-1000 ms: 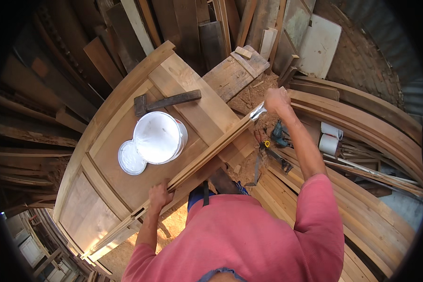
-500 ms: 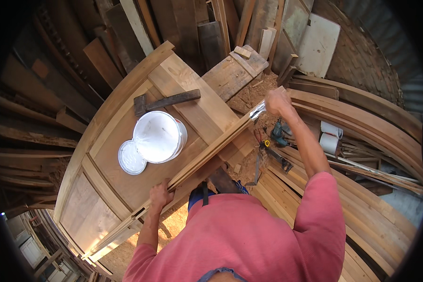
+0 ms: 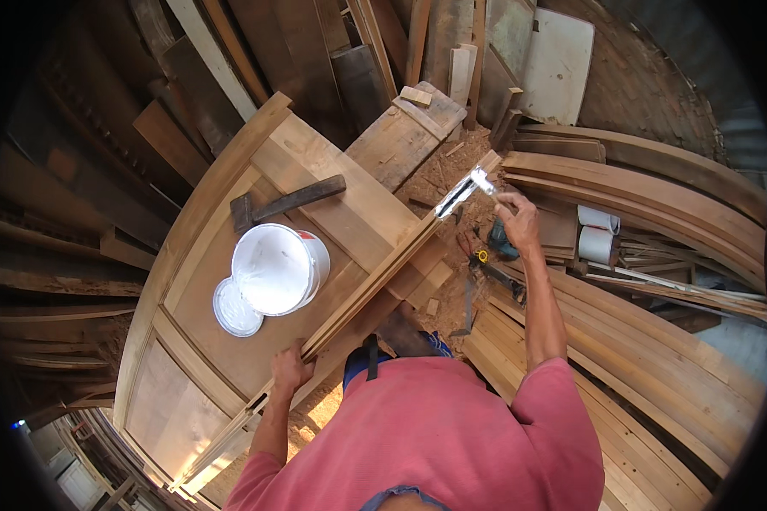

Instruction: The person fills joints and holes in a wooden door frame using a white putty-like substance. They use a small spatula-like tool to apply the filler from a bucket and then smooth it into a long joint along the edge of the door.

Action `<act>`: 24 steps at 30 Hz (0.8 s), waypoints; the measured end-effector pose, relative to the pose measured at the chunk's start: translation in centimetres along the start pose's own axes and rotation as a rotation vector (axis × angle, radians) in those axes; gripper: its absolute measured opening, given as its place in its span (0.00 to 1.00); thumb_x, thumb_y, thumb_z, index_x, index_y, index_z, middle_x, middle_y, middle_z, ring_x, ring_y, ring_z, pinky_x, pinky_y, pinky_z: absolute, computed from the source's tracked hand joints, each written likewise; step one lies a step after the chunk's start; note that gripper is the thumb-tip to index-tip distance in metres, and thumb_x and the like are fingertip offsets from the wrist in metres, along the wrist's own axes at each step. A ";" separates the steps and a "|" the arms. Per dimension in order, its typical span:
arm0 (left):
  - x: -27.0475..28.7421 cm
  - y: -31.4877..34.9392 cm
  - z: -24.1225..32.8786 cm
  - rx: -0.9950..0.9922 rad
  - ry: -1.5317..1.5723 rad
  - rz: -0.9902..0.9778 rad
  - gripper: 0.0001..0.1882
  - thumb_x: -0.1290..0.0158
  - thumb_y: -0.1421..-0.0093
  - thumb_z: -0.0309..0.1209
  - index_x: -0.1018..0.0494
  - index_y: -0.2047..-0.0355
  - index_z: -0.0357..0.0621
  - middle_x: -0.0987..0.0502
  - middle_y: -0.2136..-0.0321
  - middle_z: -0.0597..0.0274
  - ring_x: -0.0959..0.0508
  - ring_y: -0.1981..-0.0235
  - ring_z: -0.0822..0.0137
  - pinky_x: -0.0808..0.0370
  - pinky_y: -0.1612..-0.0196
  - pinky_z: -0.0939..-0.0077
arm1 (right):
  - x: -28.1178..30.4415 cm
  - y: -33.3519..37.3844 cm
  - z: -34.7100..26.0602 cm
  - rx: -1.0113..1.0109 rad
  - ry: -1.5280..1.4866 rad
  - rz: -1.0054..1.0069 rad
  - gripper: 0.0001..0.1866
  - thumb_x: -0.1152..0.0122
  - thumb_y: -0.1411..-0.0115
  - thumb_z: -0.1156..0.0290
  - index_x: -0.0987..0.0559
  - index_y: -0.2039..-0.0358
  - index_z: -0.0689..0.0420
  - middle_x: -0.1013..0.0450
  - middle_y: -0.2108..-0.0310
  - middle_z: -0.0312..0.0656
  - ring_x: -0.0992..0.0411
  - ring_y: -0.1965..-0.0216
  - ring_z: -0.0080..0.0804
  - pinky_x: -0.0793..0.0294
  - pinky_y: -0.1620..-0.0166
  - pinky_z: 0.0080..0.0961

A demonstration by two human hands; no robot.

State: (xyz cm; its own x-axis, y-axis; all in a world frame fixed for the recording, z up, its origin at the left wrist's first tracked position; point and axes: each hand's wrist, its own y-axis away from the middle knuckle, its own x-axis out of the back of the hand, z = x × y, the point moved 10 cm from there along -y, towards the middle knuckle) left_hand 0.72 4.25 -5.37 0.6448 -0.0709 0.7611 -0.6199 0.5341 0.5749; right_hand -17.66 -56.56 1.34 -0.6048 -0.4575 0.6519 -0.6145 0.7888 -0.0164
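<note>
Pinching a white-smeared tool (image 3: 484, 181) in the right hand (image 3: 520, 220) at the coated right end of a wooden panel (image 3: 175, 404), with the left hand (image 3: 292, 370) curled at the near edge, grip unclear. Working beside a white bucket (image 3: 274, 269) and a hammer (image 3: 298, 198).

Soft daylight over middle; warm sunlit patch on floor (image 3: 322, 410); pale sheen on lower wooden panel (image 3: 175, 407); left-hand boards (image 3: 68, 183) dim; edges bent (fisheye, black-rimmed).
</note>
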 end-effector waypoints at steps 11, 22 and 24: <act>0.2 0.0 0.4 0.019 0.003 -0.042 0.28 0.35 0.47 0.41 0.26 0.46 0.50 0.16 0.65 0.42 0.16 0.61 0.41 0.20 0.53 0.49 | -1.0 0.9 -3.8 0.193 0.025 -0.012 0.15 0.34 0.44 0.74 0.15 0.55 0.60 0.19 0.56 0.52 0.22 0.51 0.51 0.24 0.48 0.40; 0.5 0.0 0.9 0.021 0.002 -0.044 0.28 0.35 0.47 0.41 0.26 0.46 0.52 0.16 0.65 0.44 0.16 0.61 0.42 0.20 0.54 0.49 | -2.9 1.8 1.2 -0.230 -0.059 -0.227 0.15 0.48 0.33 0.67 0.17 0.58 0.62 0.20 0.75 0.43 0.23 0.77 0.34 0.25 0.69 0.33; 0.2 0.0 0.7 0.006 -0.007 -0.040 0.28 0.35 0.47 0.41 0.26 0.46 0.52 0.16 0.66 0.45 0.16 0.62 0.43 0.20 0.55 0.49 | -2.3 1.0 1.9 -0.312 -0.188 -0.137 0.16 0.49 0.33 0.68 0.16 0.57 0.64 0.21 0.76 0.37 0.27 0.82 0.21 0.28 0.75 0.24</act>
State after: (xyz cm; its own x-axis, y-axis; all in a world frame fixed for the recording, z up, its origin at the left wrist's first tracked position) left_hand 0.57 3.66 -5.01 0.6664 -0.0978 0.7392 -0.5962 0.5255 0.6070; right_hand -17.82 -55.48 -1.60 -0.6280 -0.6118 0.4809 -0.5301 0.7888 0.3113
